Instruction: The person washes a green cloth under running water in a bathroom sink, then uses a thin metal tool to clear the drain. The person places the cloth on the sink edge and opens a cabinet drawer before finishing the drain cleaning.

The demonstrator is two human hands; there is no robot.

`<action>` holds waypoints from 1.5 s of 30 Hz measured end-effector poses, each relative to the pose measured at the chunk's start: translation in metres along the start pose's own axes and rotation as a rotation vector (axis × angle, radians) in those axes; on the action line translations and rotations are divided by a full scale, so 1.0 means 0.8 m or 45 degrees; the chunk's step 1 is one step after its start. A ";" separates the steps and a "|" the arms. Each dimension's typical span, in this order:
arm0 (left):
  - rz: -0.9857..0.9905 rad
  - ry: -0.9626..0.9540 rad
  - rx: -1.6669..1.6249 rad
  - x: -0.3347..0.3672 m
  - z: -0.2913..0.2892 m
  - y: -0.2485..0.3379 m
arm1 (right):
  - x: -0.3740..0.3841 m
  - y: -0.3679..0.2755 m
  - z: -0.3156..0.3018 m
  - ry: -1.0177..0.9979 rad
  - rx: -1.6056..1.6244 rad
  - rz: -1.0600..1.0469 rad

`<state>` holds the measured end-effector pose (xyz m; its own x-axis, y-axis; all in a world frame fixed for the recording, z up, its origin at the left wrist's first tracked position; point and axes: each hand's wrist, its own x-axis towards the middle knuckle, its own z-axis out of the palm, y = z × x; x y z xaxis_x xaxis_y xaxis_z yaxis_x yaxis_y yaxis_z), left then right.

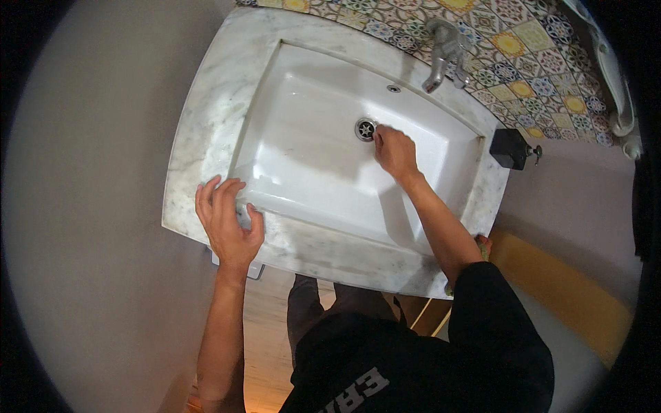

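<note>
A white rectangular sink basin (310,151) is set into a grey-veined marble countertop (200,138). Over the basin, my right hand (396,151) is curled closed, its fingertips at the right edge of the round metal drain (365,129). Whatever those fingers hold, if anything, is hidden. At the front left corner of the basin, my left hand (231,217) rests on the marble with fingers bent and apart, holding nothing. A small metal overflow hole (393,89) shows in the basin's back wall.
A chrome faucet (444,55) rises behind the basin before a patterned tile wall (523,48). At the counter's right end stands a black pump dispenser (511,149). A reddish-green item (484,246) partly shows beside my right forearm. A plain wall (103,172) borders the left side.
</note>
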<state>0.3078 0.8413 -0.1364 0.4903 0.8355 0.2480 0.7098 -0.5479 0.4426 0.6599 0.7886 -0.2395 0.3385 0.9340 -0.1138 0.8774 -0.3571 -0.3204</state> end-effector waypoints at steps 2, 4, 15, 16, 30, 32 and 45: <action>0.003 0.010 -0.007 0.000 -0.001 -0.001 | 0.002 0.003 0.009 0.089 0.047 -0.116; -0.001 0.005 0.003 -0.001 -0.003 -0.001 | 0.012 -0.001 0.018 -0.037 -0.118 -0.129; 0.056 0.132 -0.062 -0.006 -0.007 -0.004 | -0.077 -0.020 -0.105 0.417 0.199 0.045; 0.057 0.157 -0.078 -0.008 -0.008 -0.004 | -0.092 -0.028 -0.126 0.473 0.238 0.058; -0.298 0.095 0.039 -0.454 -0.126 -0.131 | -0.286 -0.091 -0.153 0.461 0.249 0.069; -0.529 -0.006 0.149 -0.583 -0.133 -0.176 | -0.288 -0.077 -0.144 0.604 0.365 0.117; -2.324 -0.593 0.110 -1.046 -0.147 -0.041 | -0.355 -0.259 -0.083 0.289 1.304 0.104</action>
<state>-0.1849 0.1650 -0.2572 -0.7249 0.2485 -0.6425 0.4610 0.8680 -0.1845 0.4048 0.5969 -0.0783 0.5324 0.8461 -0.0262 0.1781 -0.1423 -0.9737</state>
